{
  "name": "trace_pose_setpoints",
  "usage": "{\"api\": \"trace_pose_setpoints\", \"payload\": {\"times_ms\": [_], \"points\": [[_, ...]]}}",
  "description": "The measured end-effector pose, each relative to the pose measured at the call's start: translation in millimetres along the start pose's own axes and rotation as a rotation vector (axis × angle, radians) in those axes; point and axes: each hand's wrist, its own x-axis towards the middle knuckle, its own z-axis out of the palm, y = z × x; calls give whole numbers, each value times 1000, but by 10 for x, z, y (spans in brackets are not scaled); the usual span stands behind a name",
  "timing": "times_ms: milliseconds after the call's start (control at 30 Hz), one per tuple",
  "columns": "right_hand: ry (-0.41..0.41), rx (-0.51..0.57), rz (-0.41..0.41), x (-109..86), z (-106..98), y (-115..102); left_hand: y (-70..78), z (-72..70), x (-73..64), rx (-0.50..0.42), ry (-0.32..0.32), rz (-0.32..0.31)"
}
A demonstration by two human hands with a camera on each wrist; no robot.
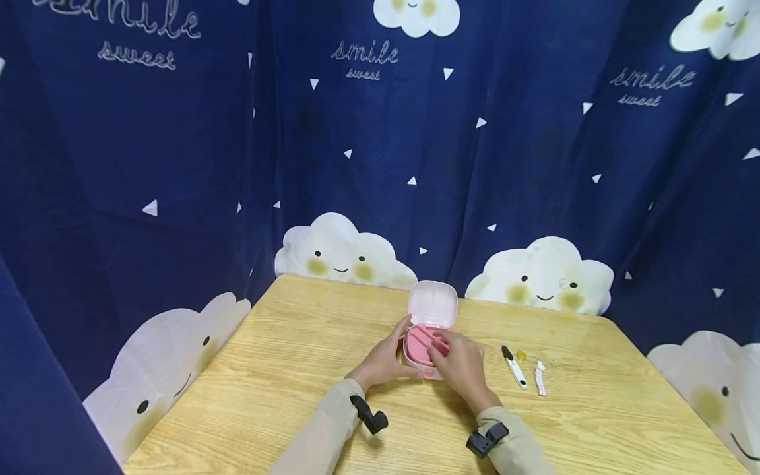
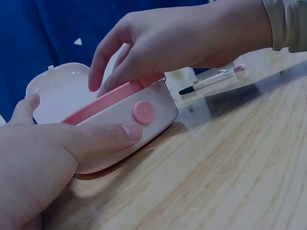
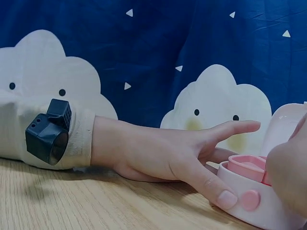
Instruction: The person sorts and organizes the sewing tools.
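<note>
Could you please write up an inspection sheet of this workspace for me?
Surface: wood-grain table, light-coloured.
Job's things: white box with its lid open; pink tray in it.
Clutter: pen-like item, yellow item and pink-and-white item, all to the right of the box; too small to identify surely.
Left hand: grips the box, thumb along its front.
Right hand: fingers at the tray; whether they pinch it is unclear.
Cables: nothing seen.
Surroundings: dark blue curtain printed with clouds and triangles.
</note>
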Motion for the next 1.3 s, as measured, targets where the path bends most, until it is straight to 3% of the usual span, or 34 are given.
{"api": "trace_pose_setpoints", "payload": {"times_ms": [1300], "points": [[28,-34,18,-39,110,-83,-16,4,1,30,1,26]]}}
